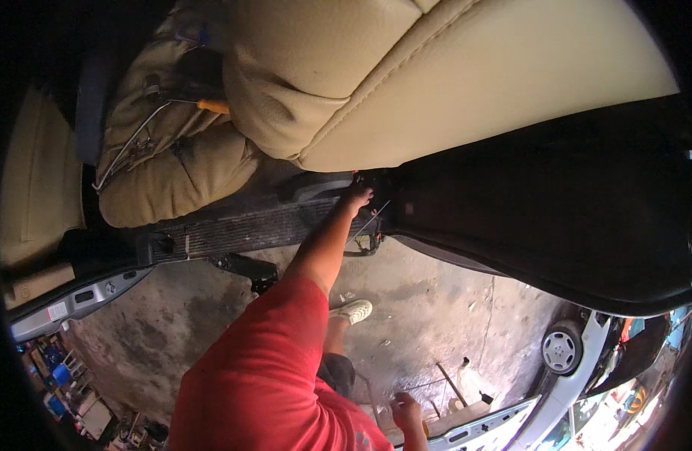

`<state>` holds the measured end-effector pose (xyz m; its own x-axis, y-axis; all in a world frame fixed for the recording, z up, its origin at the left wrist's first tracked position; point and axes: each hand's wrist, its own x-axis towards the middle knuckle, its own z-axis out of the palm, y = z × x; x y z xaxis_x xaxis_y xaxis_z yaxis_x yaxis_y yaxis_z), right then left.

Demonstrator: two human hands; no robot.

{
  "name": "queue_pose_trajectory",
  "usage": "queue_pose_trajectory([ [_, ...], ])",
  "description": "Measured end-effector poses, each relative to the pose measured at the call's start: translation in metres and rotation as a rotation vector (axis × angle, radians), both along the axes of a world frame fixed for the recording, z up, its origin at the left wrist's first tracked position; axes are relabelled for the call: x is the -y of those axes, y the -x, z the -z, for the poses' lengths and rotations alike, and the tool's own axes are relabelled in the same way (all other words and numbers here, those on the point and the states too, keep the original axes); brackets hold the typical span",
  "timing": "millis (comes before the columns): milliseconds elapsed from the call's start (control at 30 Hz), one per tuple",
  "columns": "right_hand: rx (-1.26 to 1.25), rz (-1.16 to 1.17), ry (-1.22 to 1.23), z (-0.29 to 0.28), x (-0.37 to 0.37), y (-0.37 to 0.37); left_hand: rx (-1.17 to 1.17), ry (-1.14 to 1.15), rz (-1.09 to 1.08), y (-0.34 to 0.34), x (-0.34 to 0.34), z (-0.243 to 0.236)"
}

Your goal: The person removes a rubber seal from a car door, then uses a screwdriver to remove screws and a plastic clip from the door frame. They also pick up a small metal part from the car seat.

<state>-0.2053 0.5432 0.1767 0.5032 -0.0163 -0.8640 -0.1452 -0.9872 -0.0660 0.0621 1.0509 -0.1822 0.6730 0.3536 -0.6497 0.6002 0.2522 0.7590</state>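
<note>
My left hand (pixel 360 194) reaches into the car with the arm stretched out, beside the lower edge of a beige seat (pixel 466 83). Its fingers are curled among dark parts near the seat base; what they grip is too shadowed to make out. A thin metal rod (pixel 369 223) slants down just beside this hand, close to a black bracket-like part (pixel 372 244). Low in the view, my right hand (pixel 407 410) hangs over the floor, fingers loosely bent and partly apart, with nothing visible in it.
An orange-handled screwdriver (pixel 213 106) and a bent metal bar (pixel 132 143) lie on another beige seat (pixel 188 180). The ribbed sill (pixel 248 229) runs below. A black part (pixel 248 270) and a rod (pixel 451 383) lie on the concrete floor (pixel 429 301). A silver car (pixel 560 410) stands at right.
</note>
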Motion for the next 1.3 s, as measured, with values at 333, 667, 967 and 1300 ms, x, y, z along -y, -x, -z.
queue_pose_trajectory([
  [333, 0.102, 0.002, -0.197, 0.02, -0.022, -0.037, 0.153, -0.481, 0.273, 0.154, 0.029, -0.1],
  [667, 0.013, -0.491, -0.279, 0.091, 0.057, -0.123, 0.039, -0.748, -0.128, 0.243, -0.142, -0.386],
  [967, 0.265, -0.277, -0.216, 0.016, -0.027, -0.159, -0.169, -1.363, -0.371, 0.294, -0.299, -0.422],
  [1300, 0.269, -0.445, -0.255, 0.048, 0.026, -0.167, -0.225, -1.496, -0.278, 0.329, -0.364, -0.43],
])
